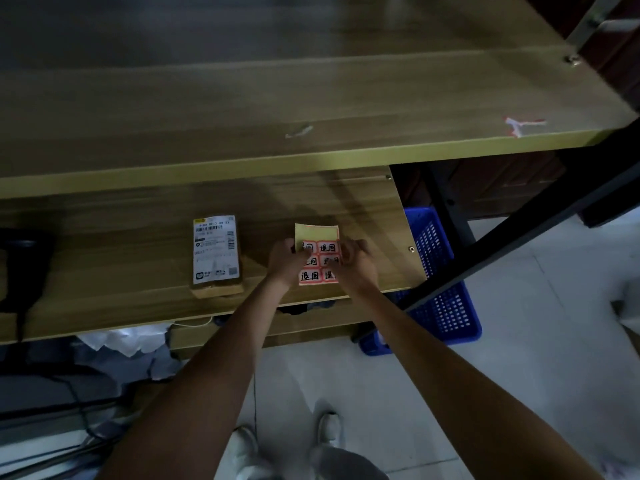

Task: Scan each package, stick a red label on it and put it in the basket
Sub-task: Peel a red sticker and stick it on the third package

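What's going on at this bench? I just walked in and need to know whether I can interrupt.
A person holds a sheet of red labels over the lower wooden shelf, left hand gripping its edge while the right hand picks at a label. A small package lies on the shelf to the left, no red label visible on it. The blue basket stands on the floor at the right.
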Action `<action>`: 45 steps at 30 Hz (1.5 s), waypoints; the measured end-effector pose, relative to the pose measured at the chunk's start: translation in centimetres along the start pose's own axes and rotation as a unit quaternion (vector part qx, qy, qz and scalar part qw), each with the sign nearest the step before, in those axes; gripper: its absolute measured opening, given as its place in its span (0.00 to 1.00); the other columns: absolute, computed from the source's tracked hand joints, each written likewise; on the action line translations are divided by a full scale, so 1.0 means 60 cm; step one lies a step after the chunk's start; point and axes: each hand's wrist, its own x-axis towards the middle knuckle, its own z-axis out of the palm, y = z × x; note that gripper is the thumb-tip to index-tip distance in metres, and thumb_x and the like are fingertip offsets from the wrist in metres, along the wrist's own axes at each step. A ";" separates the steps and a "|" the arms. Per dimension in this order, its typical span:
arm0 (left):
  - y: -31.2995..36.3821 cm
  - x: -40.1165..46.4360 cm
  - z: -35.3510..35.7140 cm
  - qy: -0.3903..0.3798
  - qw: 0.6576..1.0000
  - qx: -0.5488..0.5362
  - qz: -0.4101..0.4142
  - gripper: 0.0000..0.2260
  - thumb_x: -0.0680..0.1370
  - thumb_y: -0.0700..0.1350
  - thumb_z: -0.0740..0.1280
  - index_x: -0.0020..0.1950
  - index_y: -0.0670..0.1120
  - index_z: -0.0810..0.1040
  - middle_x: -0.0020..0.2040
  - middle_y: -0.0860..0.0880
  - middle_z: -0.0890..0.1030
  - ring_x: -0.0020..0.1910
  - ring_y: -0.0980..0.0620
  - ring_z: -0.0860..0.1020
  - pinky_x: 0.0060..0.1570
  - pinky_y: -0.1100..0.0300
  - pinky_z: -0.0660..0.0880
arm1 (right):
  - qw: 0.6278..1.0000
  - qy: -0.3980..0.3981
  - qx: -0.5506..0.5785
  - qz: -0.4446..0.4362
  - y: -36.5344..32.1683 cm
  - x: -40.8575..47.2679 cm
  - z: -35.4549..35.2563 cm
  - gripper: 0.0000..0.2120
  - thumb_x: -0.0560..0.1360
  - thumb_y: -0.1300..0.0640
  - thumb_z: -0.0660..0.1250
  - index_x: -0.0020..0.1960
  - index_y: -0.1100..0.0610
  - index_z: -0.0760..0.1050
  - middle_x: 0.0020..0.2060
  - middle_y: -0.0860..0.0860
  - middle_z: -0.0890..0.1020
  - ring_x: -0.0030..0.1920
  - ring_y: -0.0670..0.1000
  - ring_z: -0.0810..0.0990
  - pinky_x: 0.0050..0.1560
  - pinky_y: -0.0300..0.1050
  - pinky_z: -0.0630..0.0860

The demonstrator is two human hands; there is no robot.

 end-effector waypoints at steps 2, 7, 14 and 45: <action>0.001 -0.003 -0.010 -0.026 0.999 -0.024 -0.013 0.02 0.78 0.42 0.66 0.48 0.45 0.78 0.49 0.42 0.83 0.46 0.46 0.82 0.44 0.54 0.79 | 0.994 0.005 0.109 0.030 -0.004 0.002 -0.001 0.22 0.71 0.54 0.72 0.62 0.52 0.70 0.53 0.48 0.76 0.49 0.49 0.79 0.40 0.40 0.77; 0.018 -0.026 -0.040 -0.108 0.988 -0.096 -0.056 0.09 0.79 0.45 0.65 0.54 0.42 0.79 0.49 0.43 0.83 0.49 0.45 0.81 0.48 0.55 0.78 | 0.896 -0.120 0.412 0.119 -0.021 0.010 -0.028 0.16 0.70 0.60 0.75 0.56 0.60 0.78 0.46 0.59 0.85 0.43 0.59 0.85 0.50 0.58 0.82; 0.027 -0.050 -0.050 -0.020 0.992 -0.122 -0.001 0.07 0.77 0.45 0.68 0.53 0.46 0.74 0.50 0.45 0.81 0.47 0.45 0.81 0.45 0.53 0.80 | 0.844 -0.157 0.503 0.099 -0.048 -0.011 -0.036 0.13 0.73 0.64 0.72 0.57 0.62 0.79 0.52 0.64 0.83 0.48 0.63 0.84 0.53 0.60 0.81; 0.033 -0.103 -0.083 0.108 0.981 -0.158 0.046 0.04 0.76 0.43 0.69 0.44 0.50 0.75 0.42 0.53 0.80 0.45 0.54 0.78 0.47 0.60 0.73 | 0.907 -0.057 0.381 0.167 -0.055 -0.037 -0.038 0.07 0.75 0.61 0.69 0.52 0.54 0.78 0.46 0.56 0.84 0.43 0.56 0.84 0.48 0.53 0.81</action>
